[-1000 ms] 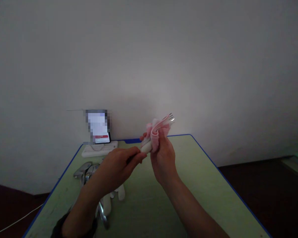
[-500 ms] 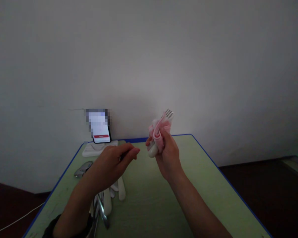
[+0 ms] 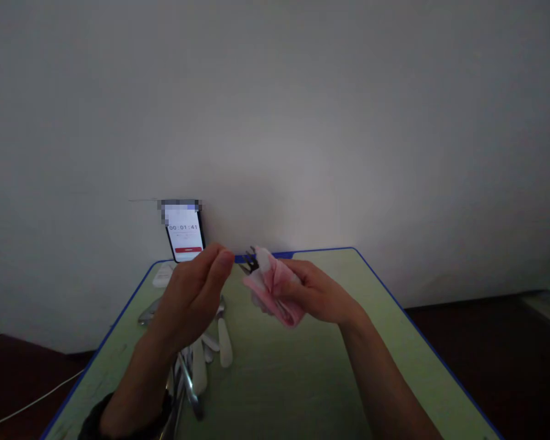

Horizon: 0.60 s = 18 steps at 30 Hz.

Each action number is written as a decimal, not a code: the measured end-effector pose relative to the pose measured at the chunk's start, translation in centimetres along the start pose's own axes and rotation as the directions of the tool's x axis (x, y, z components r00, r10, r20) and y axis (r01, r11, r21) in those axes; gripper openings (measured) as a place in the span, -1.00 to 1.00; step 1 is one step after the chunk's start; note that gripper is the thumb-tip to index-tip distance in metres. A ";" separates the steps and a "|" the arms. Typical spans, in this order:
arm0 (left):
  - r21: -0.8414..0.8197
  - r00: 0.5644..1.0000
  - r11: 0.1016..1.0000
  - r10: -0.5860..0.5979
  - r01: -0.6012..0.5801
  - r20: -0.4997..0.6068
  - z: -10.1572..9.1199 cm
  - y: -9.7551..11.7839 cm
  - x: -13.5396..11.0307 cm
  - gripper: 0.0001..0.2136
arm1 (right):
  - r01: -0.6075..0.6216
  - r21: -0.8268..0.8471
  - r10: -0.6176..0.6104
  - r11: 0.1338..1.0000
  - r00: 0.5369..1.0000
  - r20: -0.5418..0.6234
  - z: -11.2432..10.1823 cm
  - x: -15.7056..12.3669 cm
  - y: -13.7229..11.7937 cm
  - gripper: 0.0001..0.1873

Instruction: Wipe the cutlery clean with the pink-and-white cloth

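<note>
My right hand [image 3: 316, 290] is closed round a pink-and-white cloth [image 3: 275, 284] wrapped about a fork. The fork [image 3: 251, 261] pokes its dark tines out of the cloth's left end, while its handle is hidden in the folds. Just left of the tines, apart from them, is my left hand [image 3: 197, 290], thumb pressed against curled fingers. Whatever it may pinch is hidden. Beneath the left forearm lies a pile of cutlery, including a white-handled piece [image 3: 225, 342], a metal handle [image 3: 190, 385] and a spoon [image 3: 147, 313].
A phone [image 3: 183, 235] showing a timer leans on the wall at the table's back left. In front of it is a white stand [image 3: 161, 276], partly covered by the left hand. The pale green table [image 3: 293, 379] has a blue edge.
My right hand has turned the wrapped fork from pointing up and right to pointing left, lowering it slightly. My left hand has shifted a little left and up, its thumb now upward.
</note>
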<state>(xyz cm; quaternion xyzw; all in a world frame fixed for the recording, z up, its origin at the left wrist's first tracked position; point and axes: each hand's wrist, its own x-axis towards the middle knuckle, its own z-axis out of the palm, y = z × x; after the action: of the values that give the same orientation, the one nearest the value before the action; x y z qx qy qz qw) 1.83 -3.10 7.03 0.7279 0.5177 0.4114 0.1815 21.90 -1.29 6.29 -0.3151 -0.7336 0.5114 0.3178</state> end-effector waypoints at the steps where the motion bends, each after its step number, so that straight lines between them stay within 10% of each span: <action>1: -0.003 0.999 1.000 0.019 -0.019 0.034 0.0 0.0 -0.1 -0.66 | 0.002 -0.053 -0.001 0.999 0.999 0.032 -0.2 -0.2 -0.2 -0.82; 7: 0.042 0.964 0.985 0.155 -0.168 0.216 -0.1 0.4 -0.1 -0.63 | -0.053 -0.340 0.100 0.939 0.987 0.123 -0.3 -0.6 -1.6 -0.88; 18: 0.234 0.969 0.954 0.142 -0.188 0.200 0.2 0.2 0.3 -0.65 | -0.045 -0.419 0.073 0.907 0.996 0.049 0.4 -0.5 -1.5 -0.64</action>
<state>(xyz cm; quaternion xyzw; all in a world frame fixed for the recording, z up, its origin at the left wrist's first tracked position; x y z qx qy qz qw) 2.12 -2.92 7.21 0.8201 0.4841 0.2885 0.0987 21.72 -2.34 7.51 -0.3813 -0.8258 0.3620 0.2041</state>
